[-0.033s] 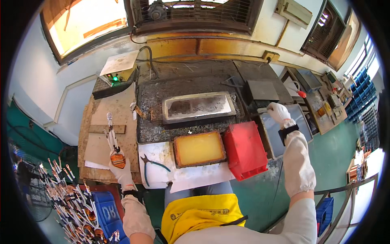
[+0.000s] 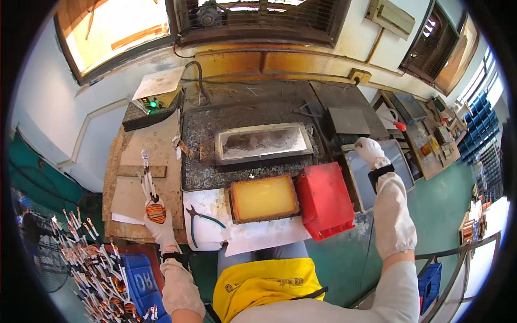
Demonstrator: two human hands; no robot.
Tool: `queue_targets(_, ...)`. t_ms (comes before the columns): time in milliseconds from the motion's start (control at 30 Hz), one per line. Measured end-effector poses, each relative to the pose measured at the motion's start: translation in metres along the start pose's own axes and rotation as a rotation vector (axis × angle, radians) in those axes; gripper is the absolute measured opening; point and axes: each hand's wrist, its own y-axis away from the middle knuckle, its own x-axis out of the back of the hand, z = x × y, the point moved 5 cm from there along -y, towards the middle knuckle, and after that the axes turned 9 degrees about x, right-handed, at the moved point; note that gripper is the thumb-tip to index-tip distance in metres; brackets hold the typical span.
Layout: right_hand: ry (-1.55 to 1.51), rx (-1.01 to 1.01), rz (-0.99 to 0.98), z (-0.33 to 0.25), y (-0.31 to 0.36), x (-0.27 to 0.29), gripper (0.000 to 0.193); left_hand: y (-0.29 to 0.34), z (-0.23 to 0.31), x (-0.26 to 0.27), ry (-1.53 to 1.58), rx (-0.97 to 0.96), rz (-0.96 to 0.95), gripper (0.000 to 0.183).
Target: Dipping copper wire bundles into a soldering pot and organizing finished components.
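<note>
My gloved left hand point(image 2: 159, 229) is closed round a copper-wound coil point(image 2: 155, 212) over the left side of the bench. The coil's white-sleeved leads point(image 2: 148, 180) point away from me, with metal tips at the far end. My gloved right hand point(image 2: 370, 151) is curled closed above the far left corner of a shallow grey tray point(image 2: 371, 191); what it grips, if anything, is hidden. Between my hands, a rectangular pot point(image 2: 264, 144) holds shiny, silvery material. Nearer me is a square pan of yellow material point(image 2: 264, 198), beside a red plastic bin point(image 2: 326, 199).
Green-handled cutters point(image 2: 202, 219) lie on white paper left of the yellow pan. At lower left, many similar coils with leads point(image 2: 102, 269) stand by a blue crate point(image 2: 141, 282). A box with a green light point(image 2: 153, 103) sits at the back left.
The material in the rectangular pot looks brighter and shinier; its dark, dull patches are gone. My right forearm has shifted slightly left. My left hand and the coil have barely moved.
</note>
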Motion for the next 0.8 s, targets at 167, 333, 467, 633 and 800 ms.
queue_targets(167,0.051,-0.279,-0.138,0.021,-0.016,-0.036,0.031,0.002,0.008,0.002,0.013,0.063,0.004,0.068)
queue_targets(333,-0.220,-0.286,-0.202,0.014,-0.020,-0.048,0.048,0.012,0.015,0.012,-0.205,0.005,0.105,0.068)
queue_targets(467,-0.594,-0.446,0.012,0.068,-0.013,-0.062,0.018,0.016,0.012,-0.002,-0.174,-0.094,0.148,0.070)
queue_targets(633,-0.967,-0.507,-0.050,0.028,-0.022,-0.077,0.021,0.014,0.009,0.013,-0.194,0.127,0.047,0.061)
queue_targets(800,-0.393,-0.055,0.397,0.085,-0.049,0.000,0.026,0.027,0.045,0.003,-0.216,0.070,0.109,0.053)
